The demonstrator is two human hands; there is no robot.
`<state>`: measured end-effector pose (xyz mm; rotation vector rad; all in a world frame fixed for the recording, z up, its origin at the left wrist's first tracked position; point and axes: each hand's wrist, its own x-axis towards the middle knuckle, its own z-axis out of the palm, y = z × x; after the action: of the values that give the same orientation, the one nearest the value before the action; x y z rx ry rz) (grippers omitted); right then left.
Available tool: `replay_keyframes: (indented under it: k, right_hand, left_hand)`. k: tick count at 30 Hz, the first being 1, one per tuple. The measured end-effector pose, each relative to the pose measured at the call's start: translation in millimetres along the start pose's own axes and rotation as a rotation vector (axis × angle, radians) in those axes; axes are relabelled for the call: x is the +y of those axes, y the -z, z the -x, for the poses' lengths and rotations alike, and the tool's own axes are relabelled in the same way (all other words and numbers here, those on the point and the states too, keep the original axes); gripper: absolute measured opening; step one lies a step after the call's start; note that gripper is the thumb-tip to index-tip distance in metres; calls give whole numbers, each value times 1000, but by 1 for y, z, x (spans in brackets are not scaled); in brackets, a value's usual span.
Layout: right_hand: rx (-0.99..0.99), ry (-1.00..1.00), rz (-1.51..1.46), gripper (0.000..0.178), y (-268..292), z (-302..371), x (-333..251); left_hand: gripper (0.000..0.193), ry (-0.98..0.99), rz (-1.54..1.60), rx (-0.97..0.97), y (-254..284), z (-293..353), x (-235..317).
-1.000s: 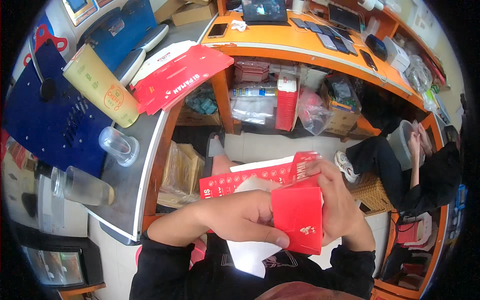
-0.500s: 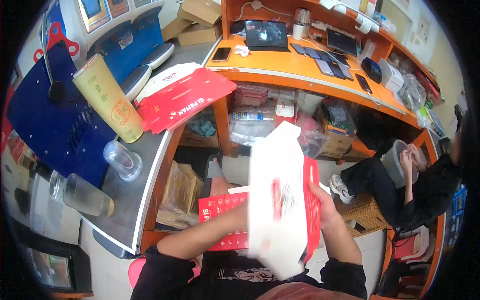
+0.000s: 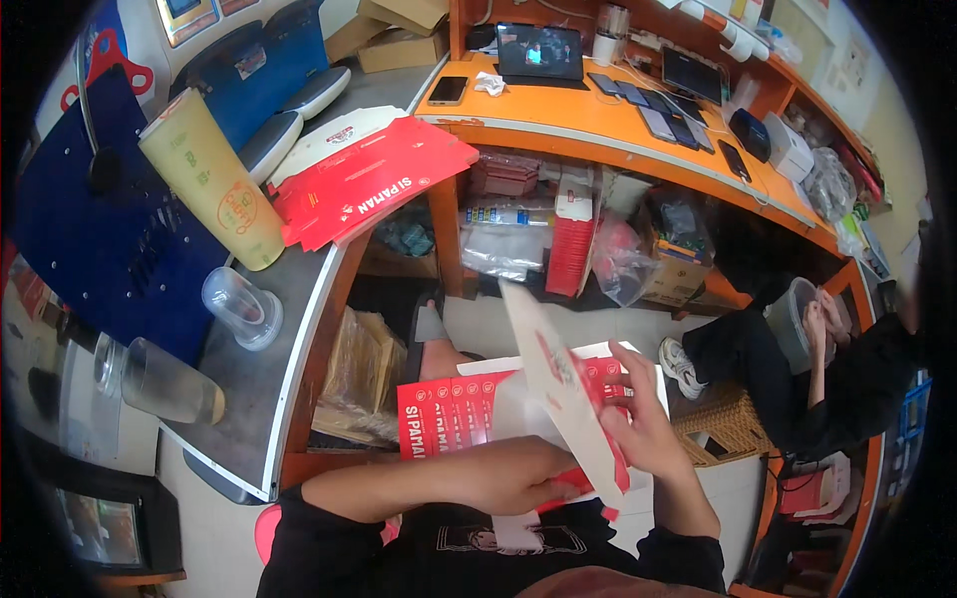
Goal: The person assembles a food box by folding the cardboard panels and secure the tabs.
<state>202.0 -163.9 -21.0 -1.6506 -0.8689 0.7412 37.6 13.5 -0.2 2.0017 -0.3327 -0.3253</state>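
Observation:
A flat red-and-white cardboard carton [image 3: 558,389] stands tilted over my lap, its white face toward the left. My left hand [image 3: 528,476] is closed on its lower part, with the fingertips partly hidden. My right hand [image 3: 640,424] is at its right side, fingers apart and thumb close to the carton's edge; whether the thumb touches is hard to tell. Beneath both hands, a spread of overlapping red printed cartons [image 3: 424,411] lies across my lap.
On the grey counter [image 3: 264,399] at left are more flat red cartons [image 3: 369,184], a tall yellow-green cup [image 3: 214,184] and clear containers. The orange desk [image 3: 558,120] holds a tablet [image 3: 538,55] and several phones. A seated person [image 3: 797,369] holds a tub at right.
The carton bundle held upright between both hands has given way to a thinner tilted carton. My right hand's fingers have spread, and my left hand now shows lower down.

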Motion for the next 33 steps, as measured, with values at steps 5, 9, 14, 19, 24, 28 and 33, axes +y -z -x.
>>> replay_keyframes:
  k: [5, 9, 14, 19, 24, 28, 33]
  right_hand:
    - [-469, 323, 82, 65, 17, 20, -43]
    - [-445, 399, 151, 59, 7, 32, -58]
    - [-339, 386, 96, 40, 4, 35, -60]
    - [-438, 656, 375, 37, 5, 23, -88]
    - [-412, 258, 471, 42, 0, 25, -105]
    - [-444, 360, 553, 39, 0, 17, -99]
    - [-846, 457, 265, 21, 7, -7, -89]
  left_hand:
    - [52, -63, 666, -90, -20, 8, 5]
    - [49, 29, 816, -66, -35, 20, -8]
    - [37, 100, 1013, -203, -37, 33, -23]
    - [43, 145, 1037, -208, -34, 37, -21]
    - [43, 135, 1177, -211, -34, 36, -13]
    - [51, 216, 1201, -212, -40, 34, -11]
    - [49, 127, 1063, -56, -52, 36, -7]
